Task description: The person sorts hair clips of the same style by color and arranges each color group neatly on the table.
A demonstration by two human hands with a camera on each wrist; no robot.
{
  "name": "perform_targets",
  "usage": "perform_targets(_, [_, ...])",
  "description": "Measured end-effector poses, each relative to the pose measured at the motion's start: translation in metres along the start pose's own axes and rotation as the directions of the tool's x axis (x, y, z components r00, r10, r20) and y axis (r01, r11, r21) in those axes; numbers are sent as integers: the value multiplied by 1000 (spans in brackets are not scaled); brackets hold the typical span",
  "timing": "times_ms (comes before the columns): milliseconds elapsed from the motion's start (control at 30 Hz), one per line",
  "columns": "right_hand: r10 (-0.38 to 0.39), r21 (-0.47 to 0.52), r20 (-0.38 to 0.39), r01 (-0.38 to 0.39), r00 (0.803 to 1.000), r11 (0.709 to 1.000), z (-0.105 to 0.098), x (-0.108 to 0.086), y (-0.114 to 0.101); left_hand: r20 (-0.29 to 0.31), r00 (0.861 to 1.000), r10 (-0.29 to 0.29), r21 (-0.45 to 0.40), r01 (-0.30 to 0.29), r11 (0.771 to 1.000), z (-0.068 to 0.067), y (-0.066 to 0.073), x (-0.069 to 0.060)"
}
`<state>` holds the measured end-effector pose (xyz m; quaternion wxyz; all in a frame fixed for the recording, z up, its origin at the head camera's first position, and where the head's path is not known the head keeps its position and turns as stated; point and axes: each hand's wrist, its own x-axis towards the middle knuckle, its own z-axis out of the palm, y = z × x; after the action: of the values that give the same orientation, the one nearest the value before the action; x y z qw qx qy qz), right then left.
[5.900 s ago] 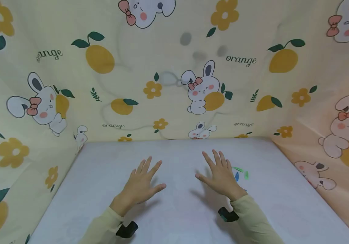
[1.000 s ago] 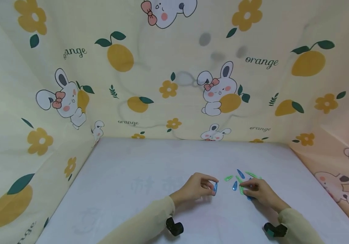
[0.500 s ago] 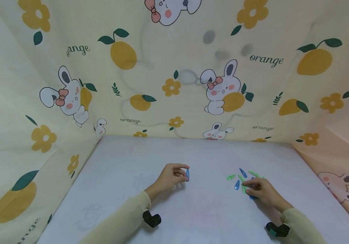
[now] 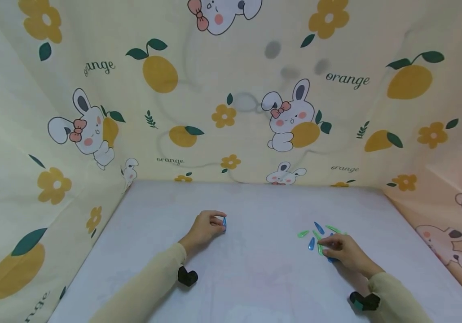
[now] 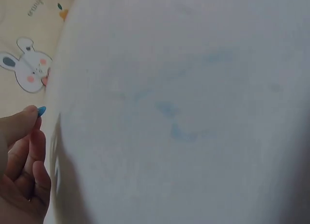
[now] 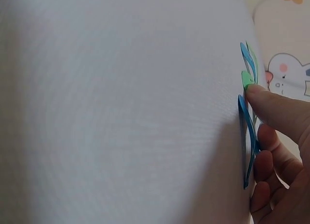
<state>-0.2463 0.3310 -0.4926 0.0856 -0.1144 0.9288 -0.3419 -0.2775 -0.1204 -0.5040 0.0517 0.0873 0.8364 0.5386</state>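
Between thumb and fingertips, my left hand [image 4: 204,229] holds a blue hair clip [image 4: 224,223] upright over the white table, left of the loose clips. The left wrist view shows only the tip of that blue clip [image 5: 42,111] beyond the thumb of the left hand [image 5: 22,154]. Farther right, my right hand [image 4: 348,255] pinches a green clip [image 4: 320,249] among the group. In the right wrist view the thumb of the right hand [image 6: 283,122] lies on the green clip [image 6: 246,80], partly hiding it, with a blue clip [image 6: 251,132] close by.
Around the right fingertips lie several clips, among them a green one [image 4: 303,233] and blue ones [image 4: 319,228] [image 4: 311,243]. A patterned cloth [image 4: 214,67] rises behind and beside the white table [image 4: 255,278].
Both hands were spread and held nothing in the oldest frame. Over the last second the left hand has carried its blue clip leftward, away from the group; the right hand has stayed nearly still.
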Motion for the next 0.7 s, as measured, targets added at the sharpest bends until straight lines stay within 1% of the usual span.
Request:
perform_targets(133, [1, -6, -3, -1, 1000, 1000, -1, 1, 0, -11, 1000, 17, 90, -16, 996, -3, -5, 7])
perform_targets(200, [4, -4, -6, -4, 1000, 1000, 0, 1, 1, -13, 999, 42, 146, -39, 988, -4, -6, 9])
perform_targets(367, [23, 6, -4, -23, 1000, 1000, 0, 0, 1, -12, 998, 65, 241, -60, 969, -4, -8, 13])
perform_targets(467, [37, 10, -1, -37, 999, 999, 0, 0, 1, -7, 997, 80, 274, -75, 959, -3, -10, 15])
perform_targets(567, [35, 11, -2, -35, 999, 999, 0, 0, 1, -3, 997, 80, 280, -76, 957, -3, -11, 15])
perform_targets(700, [29, 11, -4, -29, 1000, 1000, 0, 0, 1, 17, 999, 29, 275, -33, 961, -3, -11, 16])
